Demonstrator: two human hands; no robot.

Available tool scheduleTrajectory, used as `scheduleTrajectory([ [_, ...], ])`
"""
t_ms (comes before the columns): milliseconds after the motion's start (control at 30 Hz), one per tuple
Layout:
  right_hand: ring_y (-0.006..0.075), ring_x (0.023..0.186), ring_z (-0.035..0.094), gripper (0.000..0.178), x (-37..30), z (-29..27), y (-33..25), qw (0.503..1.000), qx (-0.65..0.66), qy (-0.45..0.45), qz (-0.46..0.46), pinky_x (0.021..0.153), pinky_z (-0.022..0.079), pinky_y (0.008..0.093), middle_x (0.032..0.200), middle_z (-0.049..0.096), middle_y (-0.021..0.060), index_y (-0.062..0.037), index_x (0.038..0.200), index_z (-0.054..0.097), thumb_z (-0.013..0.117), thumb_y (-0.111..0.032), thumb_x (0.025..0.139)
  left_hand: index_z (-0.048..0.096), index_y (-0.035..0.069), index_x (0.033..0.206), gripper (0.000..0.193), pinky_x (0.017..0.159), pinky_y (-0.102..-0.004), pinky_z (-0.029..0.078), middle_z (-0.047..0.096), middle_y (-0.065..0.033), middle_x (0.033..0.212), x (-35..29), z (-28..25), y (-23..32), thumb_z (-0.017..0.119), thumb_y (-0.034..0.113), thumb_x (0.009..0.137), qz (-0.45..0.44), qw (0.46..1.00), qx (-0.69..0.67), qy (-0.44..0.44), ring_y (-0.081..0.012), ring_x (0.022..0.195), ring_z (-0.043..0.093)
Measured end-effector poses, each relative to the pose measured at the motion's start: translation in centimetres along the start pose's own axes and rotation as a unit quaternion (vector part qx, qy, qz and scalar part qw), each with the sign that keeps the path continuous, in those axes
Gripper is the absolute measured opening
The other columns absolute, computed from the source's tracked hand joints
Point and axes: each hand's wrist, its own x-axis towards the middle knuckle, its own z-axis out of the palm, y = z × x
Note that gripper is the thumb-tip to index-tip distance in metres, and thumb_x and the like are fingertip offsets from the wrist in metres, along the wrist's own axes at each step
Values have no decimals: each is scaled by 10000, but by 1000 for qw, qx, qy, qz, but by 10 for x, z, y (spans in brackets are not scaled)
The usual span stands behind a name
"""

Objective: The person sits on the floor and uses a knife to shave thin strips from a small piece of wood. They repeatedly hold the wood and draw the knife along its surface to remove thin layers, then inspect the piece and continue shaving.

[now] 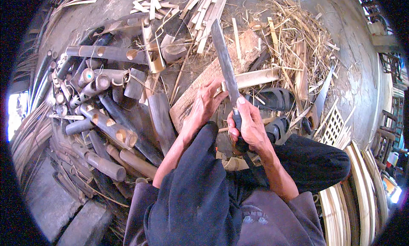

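My right hand (249, 124) is wrapped round the black handle of a machete (226, 62). Its long grey blade points up and slightly left, away from me. Close to the blade's base, my left hand (207, 102) has its fingers curled at the near end of a pale split bamboo piece (257, 78). That piece runs off to the right behind the blade, and part of it is hidden. Under and beyond the left hand lies a thick, rough wooden block (200, 82), set at a slant on the ground.
Cut bamboo tubes (113, 128) are heaped at the left. Pale strips (208, 15) lie at the far side, shavings (298, 37) at the far right. A handsaw (322, 92) rests right of my sandals (272, 99), near a lattice piece (333, 125). Long slats (355, 190) stand at the near right.
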Motion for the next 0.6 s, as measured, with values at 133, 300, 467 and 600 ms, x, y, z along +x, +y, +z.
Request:
scheduleTrajectory([
  [133,107,421,435,506,-1,0,2,1000,13,6,-1,405,377,271,578,462,24,-38,801,473,352,-487,999,592,59,1084,300,760,-431,477,620,-177,945,2,-1,2,663,62,793,-32,999,-10,-28,-382,901,591],
  [300,105,424,438,497,-1,1,3,1000,8,11,-8,403,380,272,583,463,25,-39,809,475,357,-483,999,596,55,1072,297,743,-429,475,616,-170,929,-4,8,-14,668,52,784,-40,998,-39,-17,-379,874,591],
  [467,100,438,448,477,-2,-1,3,1000,13,9,-7,404,384,268,590,466,22,-44,839,473,365,-481,998,596,48,1051,289,720,-423,478,608,-171,901,-1,6,-9,678,39,774,-15,1000,-18,-17,-369,836,594],
  [600,99,443,448,464,-2,-2,5,1000,8,7,2,406,387,265,603,471,20,-50,860,472,365,-480,998,595,42,1048,292,697,-418,482,608,-176,891,-2,8,-8,679,30,768,-19,999,-23,-12,-362,811,599],
])
